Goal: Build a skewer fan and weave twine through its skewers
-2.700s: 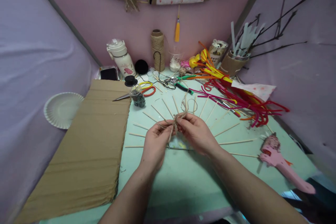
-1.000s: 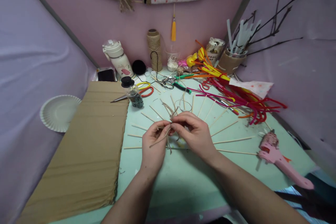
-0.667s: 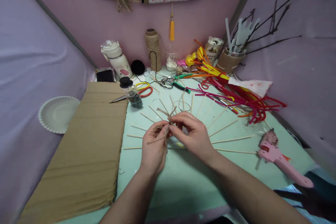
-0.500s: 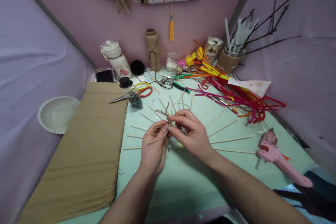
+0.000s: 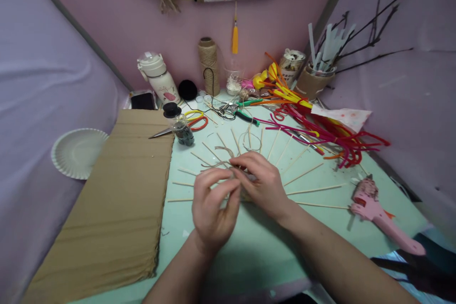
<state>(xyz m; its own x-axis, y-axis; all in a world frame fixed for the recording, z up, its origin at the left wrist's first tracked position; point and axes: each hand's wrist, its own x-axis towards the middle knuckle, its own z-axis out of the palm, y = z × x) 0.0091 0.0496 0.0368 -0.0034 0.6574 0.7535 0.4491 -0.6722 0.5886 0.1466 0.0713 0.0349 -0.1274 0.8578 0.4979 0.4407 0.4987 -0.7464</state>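
My right hand (image 5: 261,183) pinches brown jute twine (image 5: 221,163) between thumb and fingers, above the middle of a fan of thin wooden sticks (image 5: 315,191). Loose twine ends stick out to the left of its fingertips. Close beside it, my left hand (image 5: 215,206) is raised, with thumb and fingertips brought together; whatever lies between them is too small to tell. Both hands hide the centre of the fan. A thin loop of twine (image 5: 261,140) lies over the sticks behind my right hand.
Cardboard (image 5: 117,190) and a paper plate (image 5: 79,154) lie left. Scissors (image 5: 197,121), a small jar (image 5: 183,134), a bottle (image 5: 158,78) and a twine spool (image 5: 209,66) stand behind. Right are pipe cleaners (image 5: 331,140) and a pink glue gun (image 5: 386,221).
My left hand has let go of the twine ends and turned, its fingers now curled in front of my right hand. The right hand keeps its pinch; the twine ends now point left.
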